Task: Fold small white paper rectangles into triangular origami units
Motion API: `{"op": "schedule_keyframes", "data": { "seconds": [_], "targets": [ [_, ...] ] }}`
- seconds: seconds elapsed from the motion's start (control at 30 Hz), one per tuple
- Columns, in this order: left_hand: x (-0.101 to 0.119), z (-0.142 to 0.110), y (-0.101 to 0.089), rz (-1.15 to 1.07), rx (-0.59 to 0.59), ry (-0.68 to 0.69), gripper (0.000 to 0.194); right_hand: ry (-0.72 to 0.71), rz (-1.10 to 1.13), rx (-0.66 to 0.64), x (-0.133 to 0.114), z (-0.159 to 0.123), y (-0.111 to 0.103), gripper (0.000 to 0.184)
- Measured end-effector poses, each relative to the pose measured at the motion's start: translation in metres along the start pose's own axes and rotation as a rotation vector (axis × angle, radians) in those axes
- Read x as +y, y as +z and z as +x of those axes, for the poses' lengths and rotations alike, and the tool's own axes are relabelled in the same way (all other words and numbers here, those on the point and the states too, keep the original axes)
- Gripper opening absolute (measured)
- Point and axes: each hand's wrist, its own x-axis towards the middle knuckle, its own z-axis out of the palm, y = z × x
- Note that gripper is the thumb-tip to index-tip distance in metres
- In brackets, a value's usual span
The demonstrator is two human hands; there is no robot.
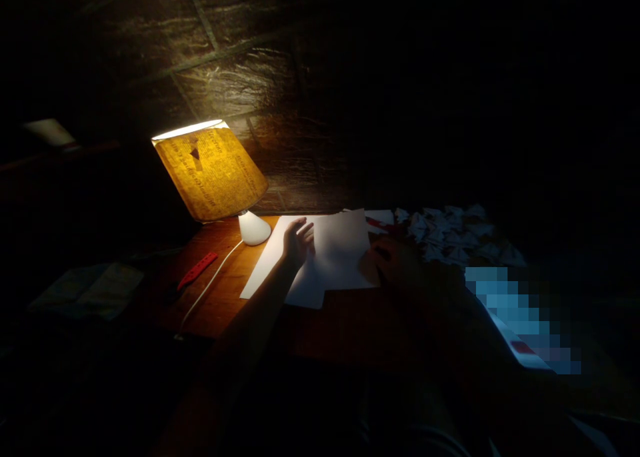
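A white sheet of paper (335,254) lies on a wooden table (235,297) lit by a lamp. My left hand (297,242) rests flat on the sheet's left part, fingers stretched out. My right hand (395,262) is in shadow at the sheet's right edge, curled around what looks like a dark pen-like thing I cannot make out clearly. Several small folded white paper pieces (450,237) with red marks lie to the right of the sheet.
A tilted yellow lamp (213,170) on a white base stands at the table's back left, its white cord (207,287) trailing forward. A red ruler (197,270) lies left of the cord. Papers (87,287) sit at far left. A lit screen (520,317) glows at right.
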Motion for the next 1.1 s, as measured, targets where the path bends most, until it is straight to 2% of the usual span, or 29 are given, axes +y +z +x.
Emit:
{"op": "schedule_keyframes", "data": {
  "seconds": [0.1,0.27,0.5,0.67,0.83,0.97,1.1],
  "targets": [
    [0.006,0.0,0.001,-0.046,0.027,-0.064,0.01,0.005,0.019,-0.011,0.002,0.0,0.002,0.018],
    [0.009,-0.006,0.006,-0.063,-0.13,-0.129,0.007,-0.012,0.022,-0.024,0.003,0.002,0.002,0.018],
    [-0.003,-0.009,0.013,0.064,-0.265,-0.163,0.013,0.031,-0.008,-0.031,-0.003,0.001,0.002,0.02],
    [-0.008,-0.003,0.01,0.129,-0.211,-0.191,0.009,0.041,0.018,-0.038,-0.005,0.0,0.003,0.022],
    [-0.009,-0.001,0.01,0.096,-0.176,-0.201,0.01,0.048,0.035,-0.049,-0.006,0.001,0.004,0.025],
    [-0.004,-0.004,0.01,0.045,-0.2,-0.266,0.009,0.047,-0.003,-0.057,-0.009,0.001,-0.001,0.023],
    [-0.002,-0.006,0.011,0.045,-0.216,-0.247,0.007,0.092,0.002,-0.059,-0.014,0.001,-0.005,0.022]
  ]
}}
